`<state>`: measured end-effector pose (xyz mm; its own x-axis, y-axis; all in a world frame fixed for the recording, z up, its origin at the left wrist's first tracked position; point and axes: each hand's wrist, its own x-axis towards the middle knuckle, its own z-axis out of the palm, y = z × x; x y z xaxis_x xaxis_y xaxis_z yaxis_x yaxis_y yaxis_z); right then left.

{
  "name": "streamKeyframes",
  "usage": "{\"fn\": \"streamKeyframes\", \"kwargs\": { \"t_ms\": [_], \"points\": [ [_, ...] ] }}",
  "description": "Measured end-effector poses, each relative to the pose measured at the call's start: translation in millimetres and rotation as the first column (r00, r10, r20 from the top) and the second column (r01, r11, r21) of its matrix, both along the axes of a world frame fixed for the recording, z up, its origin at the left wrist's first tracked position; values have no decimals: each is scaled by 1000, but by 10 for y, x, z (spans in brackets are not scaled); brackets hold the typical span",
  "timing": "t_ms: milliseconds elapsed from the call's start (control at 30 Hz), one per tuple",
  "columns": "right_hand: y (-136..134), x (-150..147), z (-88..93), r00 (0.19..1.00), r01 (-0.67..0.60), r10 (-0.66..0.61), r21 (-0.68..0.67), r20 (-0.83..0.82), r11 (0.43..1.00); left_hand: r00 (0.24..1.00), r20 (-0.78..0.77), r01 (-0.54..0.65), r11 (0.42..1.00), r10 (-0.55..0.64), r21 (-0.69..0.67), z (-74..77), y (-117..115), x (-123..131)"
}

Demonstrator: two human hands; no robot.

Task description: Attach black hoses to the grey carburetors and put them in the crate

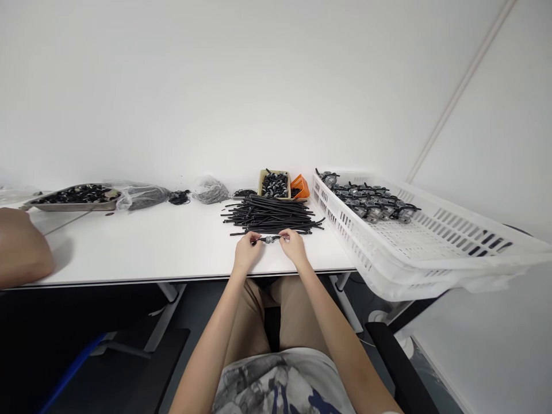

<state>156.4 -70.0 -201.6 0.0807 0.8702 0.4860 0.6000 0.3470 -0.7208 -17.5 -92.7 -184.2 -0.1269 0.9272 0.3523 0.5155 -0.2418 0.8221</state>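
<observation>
Both hands pinch a short black tube with a grey fitting [269,239] at its middle, held level just above the table's front part. At its left end, my left hand [247,250] is closed with thumb and fingertips together. My right hand [294,246] grips the right end in the same way. Right behind the hands lies a pile of black tubes [269,214], stacked mostly sideways. Farther back stands a beige bin [259,183] of small black and grey parts, with an orange basket [302,185] tilted beside it.
At right, a white slatted crate [414,267] holds several grey and black assemblies [375,202] and overhangs the table edge. Leftward along the wall sit clear bags [142,195], black rings [178,197] and a metal tray [73,205] of parts. Another person's arm [23,250] rests at far left.
</observation>
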Motion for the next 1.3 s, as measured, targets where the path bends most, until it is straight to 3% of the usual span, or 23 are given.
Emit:
{"fn": "streamKeyframes", "kwargs": {
  "t_ms": [333, 767, 1300],
  "points": [
    [-29, -7, 51, 999, 17, -18, -22, -37, 1000, 994, 112, -14, 1000, 13, 8, 12, -5, -41],
    [70, 38, -96, 1000, -20, 20, -15, -2, 1000, 994, 106, 12, 1000, -13, 7, 0, 4, -24],
    [35, 10, -63, 999, -17, 16, -19, -46, 1000, 995, 95, 19, 1000, -19, 5, -9, 6, -26]
  ]
}}
